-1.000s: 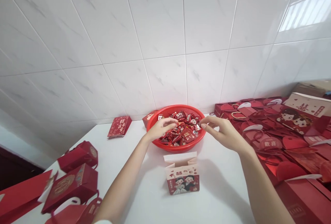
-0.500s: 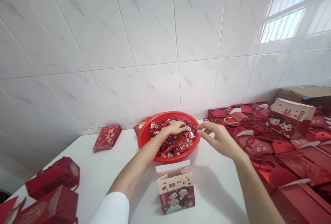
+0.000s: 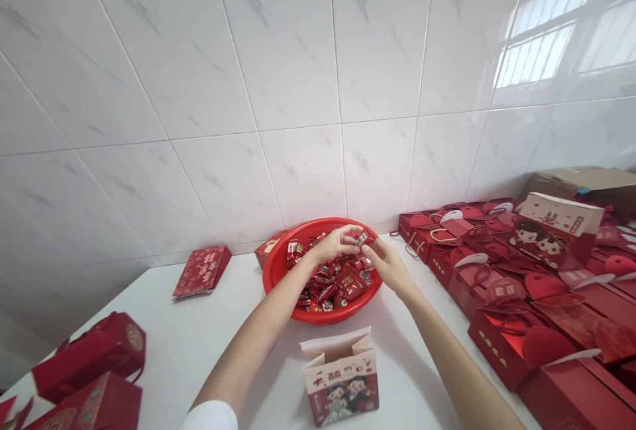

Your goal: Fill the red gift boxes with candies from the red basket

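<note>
Above the right side of a red plastic basket, my two hands meet at a small red-and-white wrapped candy. The fingertips of my left hand pinch it from the left. My right hand closes on it from the right, thumb and fingers together. Many red wrapped candies fill the basket below. In front of the basket stands an open-topped paper gift box with a cartoon bride and groom; its inside is mostly hidden.
Closed red gift boxes crowd the right side, with another open cartoon box on top. A cardboard box sits behind them. At left are a flat red box and more red boxes. A tiled wall bounds the back.
My left hand has risen from among the candies with a candy in its fingers. My right hand has moved left and closed on the same candy.
</note>
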### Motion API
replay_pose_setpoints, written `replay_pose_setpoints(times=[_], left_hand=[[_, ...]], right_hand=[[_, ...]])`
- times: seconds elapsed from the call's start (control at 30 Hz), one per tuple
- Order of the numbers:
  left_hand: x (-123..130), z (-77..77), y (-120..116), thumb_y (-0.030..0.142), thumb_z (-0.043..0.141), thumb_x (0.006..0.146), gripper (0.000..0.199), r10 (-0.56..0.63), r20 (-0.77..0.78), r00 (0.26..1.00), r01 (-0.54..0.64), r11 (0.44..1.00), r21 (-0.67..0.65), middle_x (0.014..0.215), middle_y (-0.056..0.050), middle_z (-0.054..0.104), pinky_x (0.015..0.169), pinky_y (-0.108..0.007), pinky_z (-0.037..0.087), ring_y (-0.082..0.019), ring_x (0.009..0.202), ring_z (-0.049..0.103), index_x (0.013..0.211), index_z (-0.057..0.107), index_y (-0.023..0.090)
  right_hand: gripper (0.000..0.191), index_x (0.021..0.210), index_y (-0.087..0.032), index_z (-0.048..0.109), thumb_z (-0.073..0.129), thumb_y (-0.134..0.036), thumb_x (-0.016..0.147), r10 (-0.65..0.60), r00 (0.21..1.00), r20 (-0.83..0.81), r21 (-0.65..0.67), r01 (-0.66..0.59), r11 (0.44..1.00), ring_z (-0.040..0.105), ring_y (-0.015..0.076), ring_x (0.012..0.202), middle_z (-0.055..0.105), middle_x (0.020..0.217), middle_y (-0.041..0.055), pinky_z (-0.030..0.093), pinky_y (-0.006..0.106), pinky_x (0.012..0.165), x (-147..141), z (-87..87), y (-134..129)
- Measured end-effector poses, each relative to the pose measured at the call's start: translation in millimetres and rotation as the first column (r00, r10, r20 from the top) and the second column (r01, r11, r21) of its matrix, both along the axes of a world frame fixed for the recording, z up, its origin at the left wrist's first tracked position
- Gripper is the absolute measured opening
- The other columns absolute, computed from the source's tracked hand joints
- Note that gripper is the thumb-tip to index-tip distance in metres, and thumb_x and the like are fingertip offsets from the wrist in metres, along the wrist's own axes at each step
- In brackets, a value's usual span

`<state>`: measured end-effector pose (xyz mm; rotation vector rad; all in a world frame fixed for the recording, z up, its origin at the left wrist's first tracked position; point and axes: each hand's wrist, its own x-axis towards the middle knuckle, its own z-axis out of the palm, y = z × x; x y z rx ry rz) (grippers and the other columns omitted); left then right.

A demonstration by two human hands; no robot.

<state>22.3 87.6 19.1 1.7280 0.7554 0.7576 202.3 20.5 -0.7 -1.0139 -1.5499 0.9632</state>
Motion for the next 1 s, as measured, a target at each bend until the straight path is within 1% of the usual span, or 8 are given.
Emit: replay_pose_setpoints(times=[0.17, 0.23, 0.3, 0.37, 0.53, 0.73, 0.87, 1.0], left_hand=[[2.2, -5.7, 4.4, 0.022, 0.075, 0.070, 0.046, 0.000, -0.052, 0.999, 0.000, 1.000, 0.008, 0.093, -0.009, 0.075, 0.080, -0.033, 0.055, -0.020, 0.083, 0.071, 0.114, 0.065, 0.012], [-0.1, -9.9, 11.1, 0.015, 0.067, 0.072, 0.041, 0.048, -0.084, 0.995, -0.045, 0.998, 0.033, 0.095, -0.009, 0.075, 0.082, -0.032, 0.055, -0.020, 0.087, 0.071, 0.113, 0.066, 0.013], [-3.8, -16.9, 18.7, 0.007, 0.061, 0.070, 0.039, 0.116, -0.131, 0.985, -0.108, 0.992, 0.066, 0.095, -0.008, 0.075, 0.085, -0.033, 0.054, -0.020, 0.090, 0.070, 0.108, 0.068, 0.013], [-8.5, -25.4, 24.5, 0.002, 0.058, 0.066, 0.040, 0.182, -0.195, 0.964, -0.165, 0.981, 0.098, 0.094, -0.007, 0.075, 0.089, -0.035, 0.054, -0.021, 0.093, 0.070, 0.103, 0.069, 0.013], [-17.9, -38.8, 25.1, -0.004, 0.057, 0.060, 0.045, 0.201, -0.362, 0.910, -0.162, 0.977, 0.136, 0.090, -0.004, 0.076, 0.089, -0.032, 0.054, -0.021, 0.092, 0.070, 0.098, 0.072, 0.015], [-18.9, -36.6, 25.2, 0.006, 0.061, 0.069, 0.036, 0.256, -0.455, 0.853, -0.174, 0.961, 0.214, 0.094, -0.005, 0.076, 0.086, -0.030, 0.054, -0.021, 0.092, 0.070, 0.102, 0.072, 0.016], [-21.3, -34.1, 26.9, 0.007, 0.060, 0.072, 0.038, 0.354, -0.433, 0.829, -0.245, 0.926, 0.288, 0.094, -0.004, 0.076, 0.093, -0.033, 0.051, -0.023, 0.094, 0.068, 0.106, 0.071, 0.019], [-22.2, -30.0, 25.2, 0.008, 0.056, 0.077, 0.037, 0.417, -0.333, 0.846, -0.313, 0.893, 0.322, 0.095, -0.004, 0.075, 0.097, -0.038, 0.049, -0.023, 0.096, 0.067, 0.110, 0.069, 0.019]], right_hand=[[0.043, 0.104, -0.019, 0.065, 0.065, -0.056, 0.081, -0.024, 0.973, -0.230, -0.099, 0.002, 0.995, 0.071, 0.0260, 0.097, 0.074, 0.107, 0.0111, 0.059, 0.036, 0.076, -9.5, -7.1, 6.7], [0.037, 0.099, -0.020, 0.068, 0.073, -0.049, 0.076, -0.048, 0.918, -0.395, -0.180, -0.026, 0.983, 0.072, 0.0249, 0.092, 0.076, 0.102, 0.0085, 0.059, 0.034, 0.075, -8.9, -5.3, 8.0], [0.031, 0.088, -0.019, 0.070, 0.081, -0.042, 0.070, -0.110, 0.832, -0.544, -0.260, -0.042, 0.965, 0.073, 0.0224, 0.083, 0.077, 0.091, 0.0062, 0.058, 0.031, 0.074, -7.5, -2.7, 10.0], [0.027, 0.077, -0.018, 0.068, 0.085, -0.036, 0.066, -0.165, 0.768, -0.619, -0.315, -0.050, 0.948, 0.073, 0.0205, 0.077, 0.076, 0.080, 0.0051, 0.058, 0.029, 0.073, -5.8, 0.0, 13.5], [0.018, 0.072, -0.019, 0.064, 0.080, -0.027, 0.072, -0.204, 0.688, -0.696, -0.374, -0.105, 0.921, 0.074, 0.0218, 0.075, 0.075, 0.075, 0.0052, 0.060, 0.033, 0.072, -6.3, 5.6, 27.1], [0.013, 0.070, -0.019, 0.061, 0.070, -0.020, 0.079, -0.259, 0.605, -0.753, -0.442, -0.174, 0.880, 0.072, 0.0194, 0.068, 0.073, 0.069, 0.0054, 0.060, 0.032, 0.068, -20.7, 1.0, 40.8], [0.013, 0.070, -0.019, 0.062, 0.071, -0.020, 0.078, -0.280, 0.557, -0.782, -0.431, -0.158, 0.888, 0.069, 0.0158, 0.065, 0.071, 0.067, 0.0026, 0.058, 0.027, 0.064, -24.9, -4.4, 43.5], [0.011, 0.072, -0.019, 0.064, 0.074, -0.022, 0.075, -0.280, 0.544, -0.791, -0.407, -0.126, 0.904, 0.069, 0.0158, 0.066, 0.072, 0.068, 0.0021, 0.057, 0.026, 0.062, -24.9, -6.5, 44.0]])
